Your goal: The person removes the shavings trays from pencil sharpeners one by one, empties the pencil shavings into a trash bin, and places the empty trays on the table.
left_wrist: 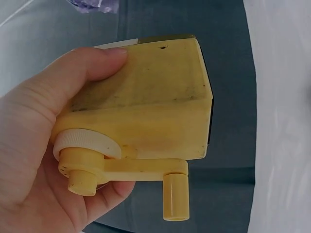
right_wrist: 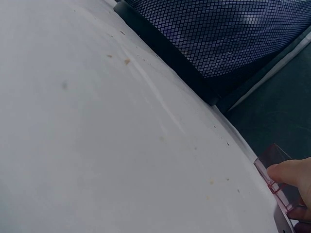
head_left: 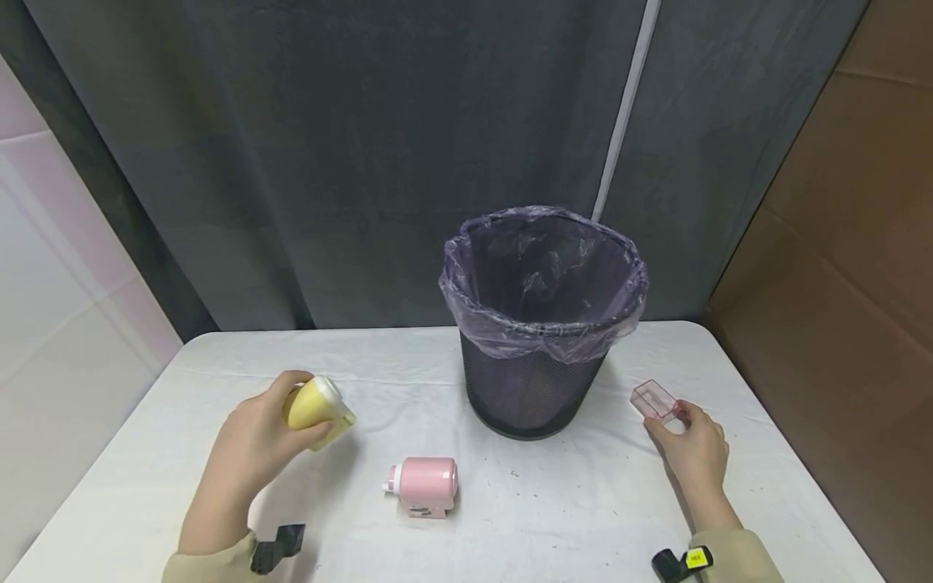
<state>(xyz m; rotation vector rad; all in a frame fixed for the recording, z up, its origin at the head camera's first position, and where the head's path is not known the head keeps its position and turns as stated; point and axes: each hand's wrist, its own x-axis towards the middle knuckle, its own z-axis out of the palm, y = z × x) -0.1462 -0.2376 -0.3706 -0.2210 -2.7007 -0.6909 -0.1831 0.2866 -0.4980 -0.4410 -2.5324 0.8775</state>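
My left hand [head_left: 255, 433] grips a yellow hand-crank pencil sharpener [head_left: 308, 406] above the left part of the table. In the left wrist view, the thumb lies across the sharpener's smudged body, and its crank handle [left_wrist: 176, 196] points down below it. A pink pencil sharpener [head_left: 428, 479] lies on the table between my hands, its white part toward the left. On the right side, my right hand [head_left: 692, 453] pinches one end of a clear pinkish plastic box [head_left: 653, 400], which looks like a shavings drawer. In the right wrist view, the box [right_wrist: 273, 156] shows only at the lower right.
A black mesh wastebasket [head_left: 528, 397] lined with a purple bag [head_left: 466, 283] stands at the back, right of centre. Small dark specks dot the white tablecloth [head_left: 539, 518] in front of it. A dark curtain hangs behind, and a brown panel [head_left: 845, 267] rises at the right.
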